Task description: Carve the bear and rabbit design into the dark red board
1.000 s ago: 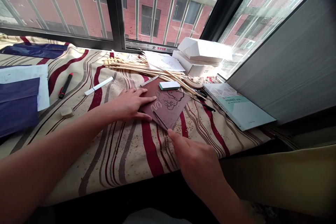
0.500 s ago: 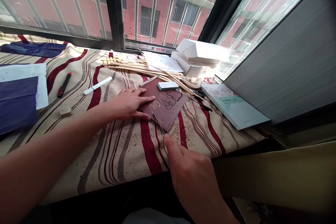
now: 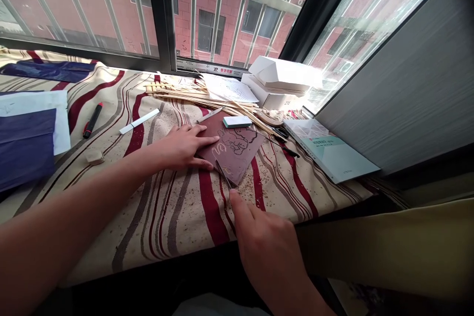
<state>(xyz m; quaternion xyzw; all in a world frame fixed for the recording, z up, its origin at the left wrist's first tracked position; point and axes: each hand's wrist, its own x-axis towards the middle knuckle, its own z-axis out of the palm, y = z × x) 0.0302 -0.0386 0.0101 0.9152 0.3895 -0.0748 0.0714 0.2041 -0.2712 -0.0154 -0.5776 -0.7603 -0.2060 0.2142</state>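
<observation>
A reddish-brown board (image 3: 237, 168) with a carved cartoon outline and pale cut marks lies on the striped cloth, one corner toward me. My left hand (image 3: 185, 145) rests flat on its left side, fingers spread. My right hand (image 3: 264, 232) is closed around a thin carving tool (image 3: 224, 175), whose handle is hidden in the fist. The slim metal shaft reaches onto the board's lower left part, near the pale marks. A white and green block (image 3: 237, 121) sits on the board's far edge. Small brown crumbs are scattered on the cloth around the board.
Thin wooden strips (image 3: 177, 91) lie behind the board, by white boxes (image 3: 281, 81). A pale green book (image 3: 329, 150) is at right. To the left are a black and red pen (image 3: 92, 121), a white stick (image 3: 139, 121), a beige lump (image 3: 95, 158) and dark blue sheets (image 3: 27, 150).
My right hand has shifted very slightly left with the carving tool. My left hand stays in place on the board.
</observation>
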